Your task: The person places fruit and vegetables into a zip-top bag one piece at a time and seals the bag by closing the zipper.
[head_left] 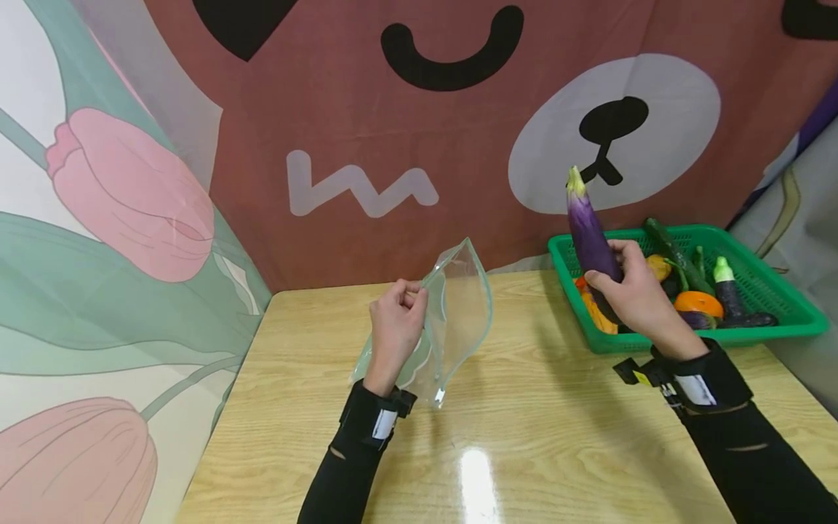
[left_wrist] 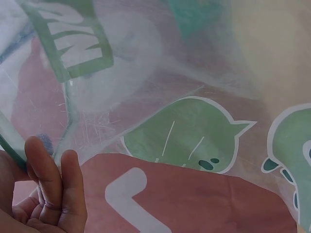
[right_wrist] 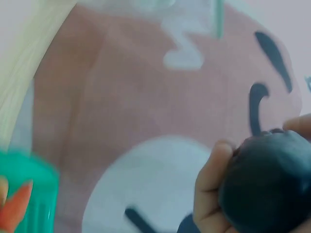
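Note:
My left hand pinches the edge of a clear plastic zip bag with green cartoon prints, its mouth spread apart above the table. In the left wrist view, curled fingers grip the bag's edge, and a green printed figure shows on the film. A long purple eggplant, pale at its stem end, is gripped by my right hand and stands tilted with the stem up, over the left end of the green basket. Its dark rounded bottom faces the right wrist camera.
Inside the basket lie a cucumber, an orange fruit or vegetable, a small dark eggplant and other produce. The wooden table meets a brown printed cloth at the back. A flowered cloth hangs on the left.

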Tool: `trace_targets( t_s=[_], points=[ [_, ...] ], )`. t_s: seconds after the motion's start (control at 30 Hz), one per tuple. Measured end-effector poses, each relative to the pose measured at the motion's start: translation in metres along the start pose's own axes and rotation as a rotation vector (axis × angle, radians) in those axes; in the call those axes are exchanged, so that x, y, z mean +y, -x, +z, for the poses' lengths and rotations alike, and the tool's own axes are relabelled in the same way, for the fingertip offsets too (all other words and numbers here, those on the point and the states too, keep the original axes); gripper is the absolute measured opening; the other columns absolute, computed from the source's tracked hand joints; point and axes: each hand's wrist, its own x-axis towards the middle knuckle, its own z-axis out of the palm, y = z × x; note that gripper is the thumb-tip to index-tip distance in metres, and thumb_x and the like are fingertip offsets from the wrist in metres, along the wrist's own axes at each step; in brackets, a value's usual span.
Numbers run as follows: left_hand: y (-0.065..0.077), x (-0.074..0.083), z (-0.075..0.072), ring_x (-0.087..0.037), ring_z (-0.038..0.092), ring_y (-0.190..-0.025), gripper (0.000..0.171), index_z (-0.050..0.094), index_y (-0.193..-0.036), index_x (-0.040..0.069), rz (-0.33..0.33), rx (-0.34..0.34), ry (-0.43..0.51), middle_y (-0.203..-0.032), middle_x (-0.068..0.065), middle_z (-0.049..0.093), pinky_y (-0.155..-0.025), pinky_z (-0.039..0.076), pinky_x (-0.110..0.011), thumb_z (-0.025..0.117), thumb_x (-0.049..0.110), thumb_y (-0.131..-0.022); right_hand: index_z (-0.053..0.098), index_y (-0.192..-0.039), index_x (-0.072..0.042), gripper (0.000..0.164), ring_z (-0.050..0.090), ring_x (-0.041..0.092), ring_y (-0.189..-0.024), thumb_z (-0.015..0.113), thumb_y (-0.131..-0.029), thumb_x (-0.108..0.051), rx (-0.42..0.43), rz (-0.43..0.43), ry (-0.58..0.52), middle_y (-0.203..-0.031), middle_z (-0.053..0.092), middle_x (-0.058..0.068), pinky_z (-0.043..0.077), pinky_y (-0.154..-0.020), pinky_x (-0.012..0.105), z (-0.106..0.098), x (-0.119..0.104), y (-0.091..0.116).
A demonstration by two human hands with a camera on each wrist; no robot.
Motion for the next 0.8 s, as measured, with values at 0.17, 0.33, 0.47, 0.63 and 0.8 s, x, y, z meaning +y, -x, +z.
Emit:
trace_targets(
  t_s=[0.17, 0.33, 0.47, 0.63, 0.8],
  points=[
    [0.0, 0.002, 0.0, -0.012, 0.044, -0.041, 0.009, 0.069, -0.088, 0.006, 0.006, -0.001, -0.008, -0.052, 0.002, 0.052, -0.037, 0.029, -0.024, 0.064, 0.014, -0.089, 0.03, -0.131, 0.002, 0.039, 0.059, 0.009, -0.088, 0.048, -0.096, -0.003, -0.032, -0.146, -0.362, -0.112, 0.047, 0.014, 0.049, -0.073, 0.019, 0.023, -0.027, 0.004],
    [0.001, 0.001, 0.0, -0.011, 0.045, -0.042, 0.009, 0.068, -0.088, 0.006, 0.008, -0.003, -0.012, -0.052, 0.002, 0.052, -0.038, 0.03, -0.023, 0.064, 0.014, -0.09, 0.039, -0.123, -0.006, 0.032, 0.064, 0.016, -0.095, 0.05, -0.094, 0.003, -0.094, -0.24, -0.579, -0.107, 0.062, 0.004, 0.05, -0.079, 0.023, 0.041, -0.051, 0.002],
    [0.001, 0.001, -0.001, -0.011, 0.045, -0.042, 0.009, 0.068, -0.088, 0.006, 0.013, 0.001, -0.01, -0.053, 0.002, 0.053, -0.038, 0.031, -0.023, 0.064, 0.014, -0.089, 0.04, -0.122, -0.003, 0.033, 0.063, 0.018, -0.097, 0.054, -0.093, 0.001, -0.126, -0.255, -0.565, -0.109, 0.062, 0.007, 0.051, -0.081, 0.025, 0.057, -0.065, -0.004],
    [0.002, 0.001, 0.0, -0.01, 0.045, -0.042, 0.009, 0.068, -0.087, 0.006, 0.015, -0.004, -0.001, -0.053, 0.003, 0.054, -0.038, 0.032, -0.023, 0.064, 0.013, -0.089, 0.04, -0.12, 0.002, 0.036, 0.063, 0.018, -0.093, 0.059, -0.09, 0.0, -0.135, -0.258, -0.52, -0.109, 0.06, 0.014, 0.052, -0.079, 0.027, 0.075, -0.075, -0.009],
    [0.0, 0.004, 0.001, -0.01, 0.044, -0.041, 0.009, 0.068, -0.086, 0.006, 0.026, -0.005, -0.003, -0.053, 0.003, 0.053, -0.038, 0.031, -0.023, 0.064, 0.013, -0.089, 0.038, -0.123, 0.003, 0.042, 0.064, 0.018, -0.096, 0.062, -0.088, -0.002, -0.17, -0.238, -0.54, -0.114, 0.055, 0.027, 0.052, -0.08, 0.029, 0.093, -0.079, -0.016]
  ],
)
